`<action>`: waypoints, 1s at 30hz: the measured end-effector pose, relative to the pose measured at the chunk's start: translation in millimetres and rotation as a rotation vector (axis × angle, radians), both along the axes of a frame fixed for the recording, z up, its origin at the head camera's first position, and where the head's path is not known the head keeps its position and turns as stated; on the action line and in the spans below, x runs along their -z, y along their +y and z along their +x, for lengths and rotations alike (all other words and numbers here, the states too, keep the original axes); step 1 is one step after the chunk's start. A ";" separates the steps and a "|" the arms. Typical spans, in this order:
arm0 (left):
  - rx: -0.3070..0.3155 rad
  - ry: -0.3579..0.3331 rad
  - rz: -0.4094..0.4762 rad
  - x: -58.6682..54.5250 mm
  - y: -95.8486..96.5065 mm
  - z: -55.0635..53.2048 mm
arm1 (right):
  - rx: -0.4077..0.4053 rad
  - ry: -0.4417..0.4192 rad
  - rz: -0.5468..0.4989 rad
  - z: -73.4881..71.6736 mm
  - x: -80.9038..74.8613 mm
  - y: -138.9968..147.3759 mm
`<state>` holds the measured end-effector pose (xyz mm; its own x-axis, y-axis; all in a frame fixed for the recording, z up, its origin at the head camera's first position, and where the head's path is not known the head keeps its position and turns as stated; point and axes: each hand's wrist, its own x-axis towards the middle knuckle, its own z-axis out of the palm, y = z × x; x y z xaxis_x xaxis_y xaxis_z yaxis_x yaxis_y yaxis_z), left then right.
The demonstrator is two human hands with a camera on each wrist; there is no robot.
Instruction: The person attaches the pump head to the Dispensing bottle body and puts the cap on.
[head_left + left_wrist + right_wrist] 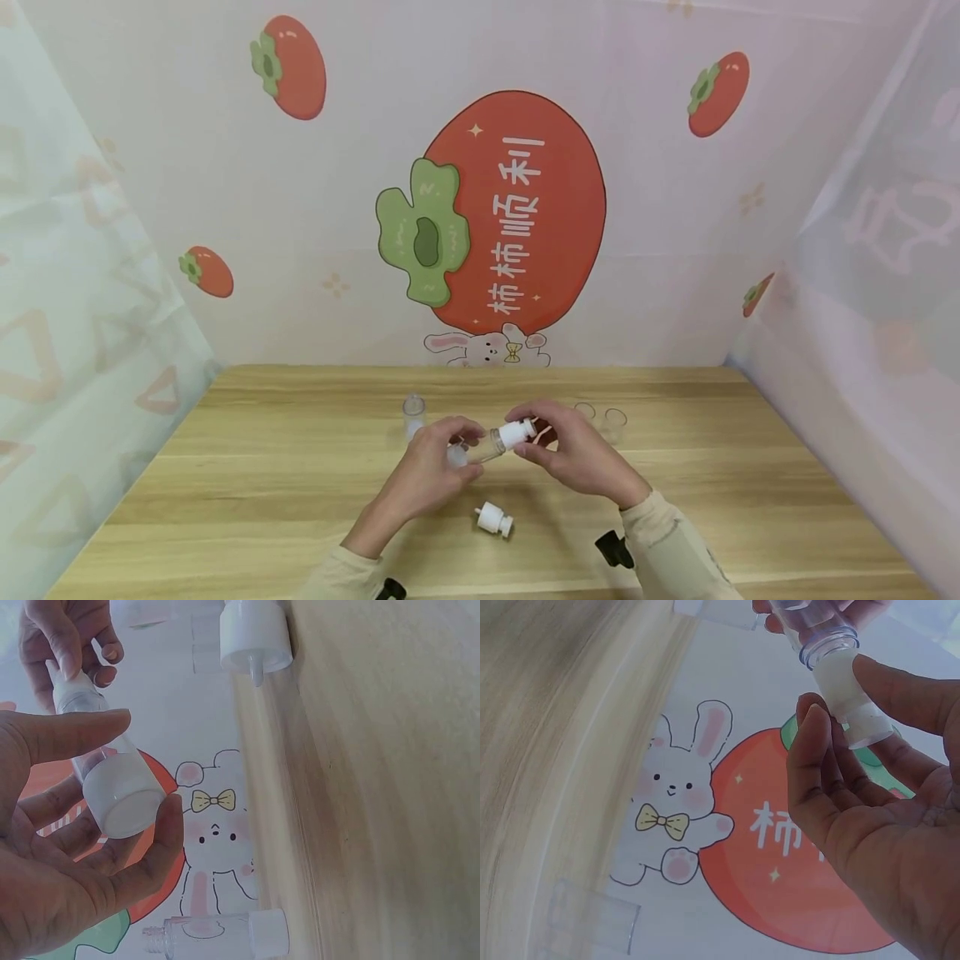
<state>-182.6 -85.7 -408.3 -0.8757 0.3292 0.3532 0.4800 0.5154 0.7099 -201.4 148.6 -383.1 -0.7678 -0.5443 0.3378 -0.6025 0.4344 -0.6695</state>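
Above the middle of the table, my left hand [432, 465] grips a small clear bottle [486, 450], tilted, by its white lower end [124, 796]. My right hand [576, 450] pinches a white pump head [516, 433] between thumb and fingers at the bottle's mouth. In the right wrist view the pump head [849, 694] meets the clear neck ring; whether it is threaded on cannot be told. A second white pump head [494, 519] lies on its side on the table, nearer the body. Beyond the left hand stands another clear bottle [414, 415], its threaded neck uncovered.
Two clear caps [612, 427], hard to make out, stand on the wooden table [300, 492] just beyond the right hand. A printed backdrop [645, 275] rises along the table's far edge, with printed sheets on both sides.
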 end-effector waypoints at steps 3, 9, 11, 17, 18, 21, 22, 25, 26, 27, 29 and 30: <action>0.002 -0.001 -0.003 1.4 1.3 -3.3 | 0.005 0.001 0.003 -1.3 0.2 0.9; 0.010 0.021 0.002 3.5 1.8 -9.8 | 0.021 -0.008 0.000 -4.7 1.3 2.7; 0.013 0.016 0.005 4.2 2.0 -11.6 | 0.027 -0.014 0.004 -5.6 1.7 3.4; 0.009 -0.001 0.000 5.8 2.8 -15.6 | 0.033 -0.022 0.005 -8.4 4.2 4.2; 0.010 0.000 0.002 5.9 2.7 -15.8 | 0.032 -0.021 0.002 -8.6 4.7 4.0; 0.018 -0.003 0.005 6.9 2.6 -16.0 | 0.028 -0.010 0.001 -8.9 6.2 3.6; 0.021 -0.005 0.006 7.1 2.6 -15.9 | 0.025 -0.004 0.001 -9.0 6.9 3.4; 0.025 -0.010 0.005 8.2 2.4 -15.6 | 0.011 0.015 0.003 -9.6 8.8 2.8; 0.025 -0.011 0.002 8.5 2.3 -15.5 | 0.007 0.018 0.004 -9.9 9.4 2.7; 0.025 -0.011 0.002 8.7 2.1 -15.5 | 0.003 0.020 0.005 -9.9 9.8 2.5; 0.025 -0.009 0.003 9.0 1.8 -15.7 | 0.002 0.021 0.008 -10.7 10.7 2.1; 0.024 -0.006 0.004 9.3 1.7 -15.9 | 0.003 0.025 0.010 -10.8 10.8 1.8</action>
<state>-198.5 -84.0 -417.5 -0.8696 0.3490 0.3492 0.4881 0.5010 0.7147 -212.2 150.4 -393.9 -0.7607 -0.5457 0.3516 -0.6178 0.4426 -0.6499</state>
